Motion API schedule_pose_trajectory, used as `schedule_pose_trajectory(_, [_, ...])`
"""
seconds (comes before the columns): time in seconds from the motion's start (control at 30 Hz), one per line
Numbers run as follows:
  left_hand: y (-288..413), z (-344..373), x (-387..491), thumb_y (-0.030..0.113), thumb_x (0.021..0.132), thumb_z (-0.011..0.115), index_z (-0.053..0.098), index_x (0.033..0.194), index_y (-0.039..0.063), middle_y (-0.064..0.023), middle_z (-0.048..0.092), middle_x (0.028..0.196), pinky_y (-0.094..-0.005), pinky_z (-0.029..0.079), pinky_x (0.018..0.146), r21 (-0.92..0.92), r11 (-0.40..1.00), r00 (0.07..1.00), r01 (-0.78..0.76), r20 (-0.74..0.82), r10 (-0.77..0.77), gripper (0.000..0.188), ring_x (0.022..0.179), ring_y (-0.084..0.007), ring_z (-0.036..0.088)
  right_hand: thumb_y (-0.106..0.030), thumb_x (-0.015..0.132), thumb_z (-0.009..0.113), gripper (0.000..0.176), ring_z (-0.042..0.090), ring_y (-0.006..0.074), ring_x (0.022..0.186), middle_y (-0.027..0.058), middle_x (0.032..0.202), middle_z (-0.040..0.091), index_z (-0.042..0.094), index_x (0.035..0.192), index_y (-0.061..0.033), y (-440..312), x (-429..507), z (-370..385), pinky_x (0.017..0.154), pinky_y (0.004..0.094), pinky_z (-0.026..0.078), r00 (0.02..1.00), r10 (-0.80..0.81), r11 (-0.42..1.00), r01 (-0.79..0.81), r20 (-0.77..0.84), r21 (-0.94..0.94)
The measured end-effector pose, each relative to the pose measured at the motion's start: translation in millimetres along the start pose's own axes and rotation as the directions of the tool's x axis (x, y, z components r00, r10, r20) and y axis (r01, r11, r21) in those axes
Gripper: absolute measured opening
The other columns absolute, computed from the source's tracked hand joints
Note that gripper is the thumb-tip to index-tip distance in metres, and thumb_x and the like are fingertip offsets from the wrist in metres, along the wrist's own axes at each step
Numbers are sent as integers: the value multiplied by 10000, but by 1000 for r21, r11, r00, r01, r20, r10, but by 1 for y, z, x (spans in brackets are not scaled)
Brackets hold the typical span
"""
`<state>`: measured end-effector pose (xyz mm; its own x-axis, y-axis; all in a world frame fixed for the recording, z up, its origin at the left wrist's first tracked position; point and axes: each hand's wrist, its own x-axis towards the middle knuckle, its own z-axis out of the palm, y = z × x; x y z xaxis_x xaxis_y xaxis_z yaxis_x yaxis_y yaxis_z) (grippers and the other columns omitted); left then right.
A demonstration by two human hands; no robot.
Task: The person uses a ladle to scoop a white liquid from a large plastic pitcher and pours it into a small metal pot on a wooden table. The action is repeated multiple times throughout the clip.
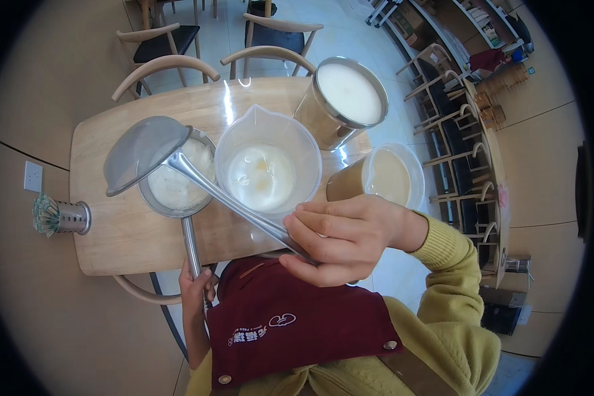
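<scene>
My right hand [339,237] grips the metal handle of a fine-mesh strainer [141,148], whose grey bowl hangs over the left edge of a metal-rimmed pot. My left hand [196,287] is closed around the long metal handle of that pot [178,180], which holds a whitish, uneven mass. Right of the pot stands a translucent plastic pitcher [304,158] with white liquid and a few pale yellow spots at its bottom. Behind it to the right is a tall steel container [321,121] full of white liquid. A second plastic pitcher [418,183] holds beige liquid.
The wooden table [114,247] has a perforated metal holder [74,218] with wrapped sticks at its left edge, near a wall socket [33,176]. Wooden chairs [166,62] stand beyond the far edge. A long counter with more chairs and shelves lies at the right.
</scene>
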<state>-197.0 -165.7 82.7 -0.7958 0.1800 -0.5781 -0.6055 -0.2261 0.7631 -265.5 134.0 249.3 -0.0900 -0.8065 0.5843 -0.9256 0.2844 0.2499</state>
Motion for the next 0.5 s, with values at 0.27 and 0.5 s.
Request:
schedule_pose_trajectory(0.27, [0, 0, 0, 64, 831, 582, 450, 1145, 14, -1, 418, 559, -197, 306, 336, -13, 1000, 1000, -13, 22, 13, 344, 401, -76, 404, 18, 763, 661, 257, 639, 180, 732, 135, 884, 642, 601, 1005, -47, -5, -13, 10, 706, 261, 577, 999, 30, 998, -29, 23, -57])
schedule_pose_trajectory(0.5, [-1, 0, -1, 48, 831, 566, 439, 1154, 6, -4, 416, 550, -200, 310, 334, 0, 1000, 1000, 8, 2, -8, 349, 397, -76, 402, -30, 808, 626, 177, 644, 177, 755, 149, 913, 639, 585, 980, -14, -12, -27, 29, 717, 263, 578, 998, 23, 999, -26, 60, 37])
